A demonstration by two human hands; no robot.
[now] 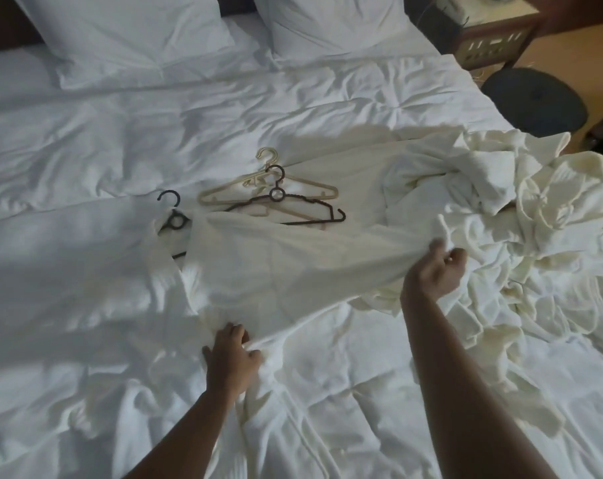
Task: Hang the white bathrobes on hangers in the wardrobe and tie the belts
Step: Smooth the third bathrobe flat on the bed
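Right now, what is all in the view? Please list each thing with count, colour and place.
bathrobe: one, white, stretched over the middle of the bed, partly covering the hangers
heap of bathrobes: count unclear, cream-white, crumpled at the right of the bed
black hangers: two, one in the middle, one further left under the robe's edge
cream hangers: at least two, stacked under the middle black one
pillows: two, white, at the head of the bed
bed: one, white wrinkled cover
bedside table: one, brown, top right
round stool: one, dark, right of the bed
left hand: fingers grip the robe's near edge
right hand: fingers hold the robe's right edge, raised
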